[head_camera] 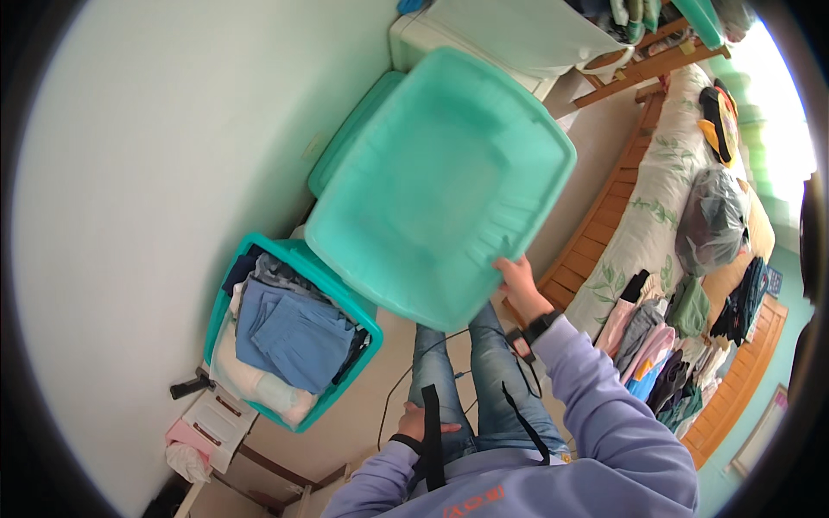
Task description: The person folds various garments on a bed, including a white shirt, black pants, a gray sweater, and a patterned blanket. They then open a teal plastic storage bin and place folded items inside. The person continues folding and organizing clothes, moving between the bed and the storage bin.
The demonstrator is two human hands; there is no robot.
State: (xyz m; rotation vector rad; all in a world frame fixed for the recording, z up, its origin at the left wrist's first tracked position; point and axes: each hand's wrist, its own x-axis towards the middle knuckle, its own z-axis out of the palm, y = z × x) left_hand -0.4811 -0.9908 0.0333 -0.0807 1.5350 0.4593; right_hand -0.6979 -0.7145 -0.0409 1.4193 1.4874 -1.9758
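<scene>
My right hand grips the near right rim of a large teal plastic storage tub. The tub is tilted with its inside facing me, and nothing shows in it. My left hand rests at my thigh, thumb and a finger apart, partly hidden behind a hanging black strap. To the left stands another teal storage tub full of folded clothes. Blue folded cloth lies on top, beside a pale bundle along its near left side.
A teal lid or tub leans by the wall behind the held tub. A white appliance stands beyond. On the right, a wooden-framed bed bears piles of clothes and a filled plastic bag. A cable hangs near my legs.
</scene>
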